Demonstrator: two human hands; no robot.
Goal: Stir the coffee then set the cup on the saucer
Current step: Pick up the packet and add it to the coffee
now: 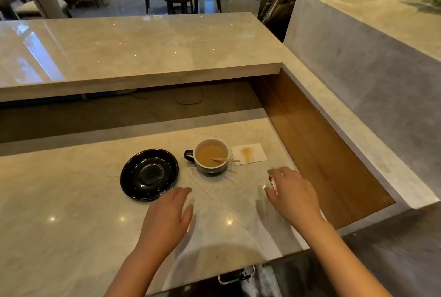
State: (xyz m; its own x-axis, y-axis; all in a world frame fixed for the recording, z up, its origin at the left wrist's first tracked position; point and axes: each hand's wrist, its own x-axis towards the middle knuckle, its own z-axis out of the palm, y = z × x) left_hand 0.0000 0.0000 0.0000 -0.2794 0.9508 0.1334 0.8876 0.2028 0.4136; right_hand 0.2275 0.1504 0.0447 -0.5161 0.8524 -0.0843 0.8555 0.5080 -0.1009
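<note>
**Head view: hands down near cup, stir not started, stick sitting in the coffee**

Head view shows both hands low over the marble counter (71, 201). Left hand (167, 213) is flat, fingers apart and relaxed, gripping nothing; its fingertips lie just beside the near rim of the black saucer (149, 175). Right hand (292, 191) is loosely curled over a small red-and-white packet (273, 183); whether it really grips the packet or only covers it cannot be told.

The cup (211, 156) stands on the counter ahead of both hands, forward-left of the right hand, forward-right of the left. It is not on the saucer; the two are near but apart, saucer to the cup's left. Cup handle (188, 155) points toward the saucer side. The wooden stirrer (225, 159) leans in the coffee, its free end poking over the rim toward the right hand. Beyond the right hand's fingertips is a white napkin (248, 154) with a brown stain.

Judged step: take the stirrer and stir. To do it well, the person should free the right hand of the packet first, pinch the stick's raised end, and steady the cup with the left hand at the handle. Small slow circles are best since the coffee sits fairly high. Likely risk is tipping or slopping over the rim. The stick probably goes on the napkin before lifting the cup across.
</note>
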